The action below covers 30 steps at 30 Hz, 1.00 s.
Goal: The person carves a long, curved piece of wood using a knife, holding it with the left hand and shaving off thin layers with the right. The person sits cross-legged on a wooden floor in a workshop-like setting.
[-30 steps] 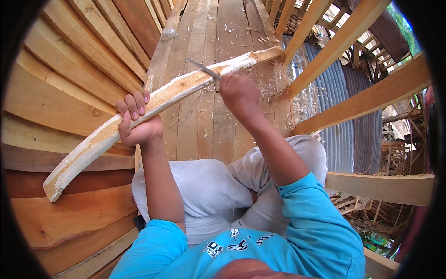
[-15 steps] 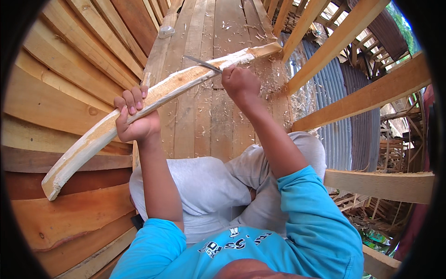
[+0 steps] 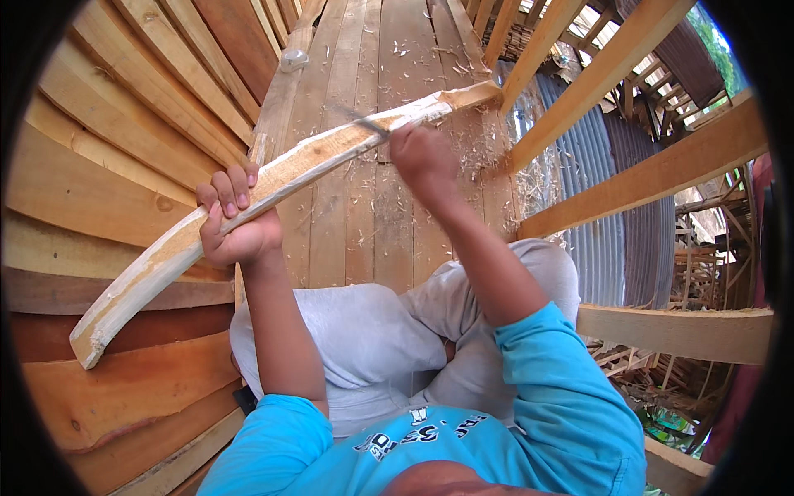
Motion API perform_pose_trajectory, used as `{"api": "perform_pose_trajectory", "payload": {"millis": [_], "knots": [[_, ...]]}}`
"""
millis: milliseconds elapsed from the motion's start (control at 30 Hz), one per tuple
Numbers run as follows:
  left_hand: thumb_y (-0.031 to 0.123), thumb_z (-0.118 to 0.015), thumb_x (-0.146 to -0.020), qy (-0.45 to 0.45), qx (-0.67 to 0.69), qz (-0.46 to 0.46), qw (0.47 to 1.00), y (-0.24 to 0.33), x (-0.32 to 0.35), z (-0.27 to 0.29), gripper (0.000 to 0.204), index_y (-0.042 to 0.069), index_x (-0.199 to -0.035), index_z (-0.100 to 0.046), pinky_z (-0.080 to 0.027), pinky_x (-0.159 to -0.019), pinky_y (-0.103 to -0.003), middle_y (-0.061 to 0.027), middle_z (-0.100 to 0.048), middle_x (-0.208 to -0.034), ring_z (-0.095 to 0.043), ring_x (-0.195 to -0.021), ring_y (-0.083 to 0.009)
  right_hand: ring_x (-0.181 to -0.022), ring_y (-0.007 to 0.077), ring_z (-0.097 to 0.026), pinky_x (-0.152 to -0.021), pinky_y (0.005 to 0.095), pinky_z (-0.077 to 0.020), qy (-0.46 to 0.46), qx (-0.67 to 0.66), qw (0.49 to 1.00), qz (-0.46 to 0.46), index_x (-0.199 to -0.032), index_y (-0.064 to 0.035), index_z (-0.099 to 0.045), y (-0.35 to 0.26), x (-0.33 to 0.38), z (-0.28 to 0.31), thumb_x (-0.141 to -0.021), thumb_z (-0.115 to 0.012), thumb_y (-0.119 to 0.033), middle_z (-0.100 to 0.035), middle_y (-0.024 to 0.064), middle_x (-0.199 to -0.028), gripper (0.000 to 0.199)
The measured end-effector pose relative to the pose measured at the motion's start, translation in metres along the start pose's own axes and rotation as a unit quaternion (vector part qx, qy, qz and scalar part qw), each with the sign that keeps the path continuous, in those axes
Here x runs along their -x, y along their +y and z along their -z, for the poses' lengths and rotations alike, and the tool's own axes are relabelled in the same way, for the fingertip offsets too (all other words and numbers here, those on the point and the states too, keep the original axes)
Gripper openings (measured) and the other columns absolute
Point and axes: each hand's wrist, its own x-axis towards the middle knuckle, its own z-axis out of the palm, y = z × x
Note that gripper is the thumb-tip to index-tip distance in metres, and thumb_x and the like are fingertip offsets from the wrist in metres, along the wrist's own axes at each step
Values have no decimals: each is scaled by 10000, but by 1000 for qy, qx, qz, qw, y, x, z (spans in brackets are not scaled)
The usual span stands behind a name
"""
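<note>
A long piece of wood [image 3: 310, 159], pale along its edges and tan on its face, runs slantwise in front of me from lower left to upper right. My left hand [image 3: 234, 211] is wrapped round it left of its middle. Closed in a fist, my right hand [image 3: 423, 161] grips a knife [image 3: 368, 124]; the handle is hidden inside the fingers. The thin grey blade lies across the wood just left of that fist and is blurred by motion. At the upper right, the wood's far end reaches a wooden post.
Wood shavings lie scattered over the plank floor [image 3: 364, 215]. A small clear container [image 3: 294, 59] sits at the far left of it. Planks [image 3: 99, 182] form a wall on my left. Wooden rails [image 3: 645, 165] and corrugated metal sheets [image 3: 583, 190] stand to the right. My crossed legs are below.
My right hand and the knife have shifted slightly left and down along the wood. The left hand and the wood's near end have dropped a little.
</note>
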Motion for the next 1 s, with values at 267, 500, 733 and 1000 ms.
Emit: {"api": "perform_pose_trajectory", "payload": {"millis": [267, 500, 733, 1000], "knots": [[190, -494, -664, 10, -12, -4, 1000, 1, 0, -4, 184, 182, -676, -311, -332, -727, -315, 39, -301, -599, -317, -597, -107, -523, 404, -619, -537, 489, -512, 9, 13, 1000, -3, -566, -7, -641, 10, 6, -8, -899, -388, -293, -601, 226, -564, 507], [184, -491, -676, 40, 1, -4, 999, 5, 0, -7, 181, 179, -671, -310, -336, -723, -309, 35, -297, -587, -323, -592, -104, -586, 420, -626, -596, 505, -513, -26, 2, 998, -48, -614, 8, -663, -23, 21, 21, -924, -370, -304, -615, 237, -614, 528], [178, -493, -679, 54, 8, 7, 998, 8, 1, -18, 198, 178, -660, -296, -340, -728, -300, 31, -316, -589, -331, -599, -108, -608, 431, -626, -627, 505, -516, -48, -16, 997, -53, -621, 10, -664, -27, 17, 33, -932, -378, -314, -618, 243, -632, 533], [180, -504, -685, 51, 1, 11, 999, 12, 1, -19, 216, 185, -646, -292, -340, -753, -304, 33, -333, -590, -350, -624, -113, -622, 428, -632, -644, 507, -519, -79, -30, 995, -54, -635, 6, -674, -40, 21, 43, -935, -370, -324, -623, 247, -643, 540]]}}
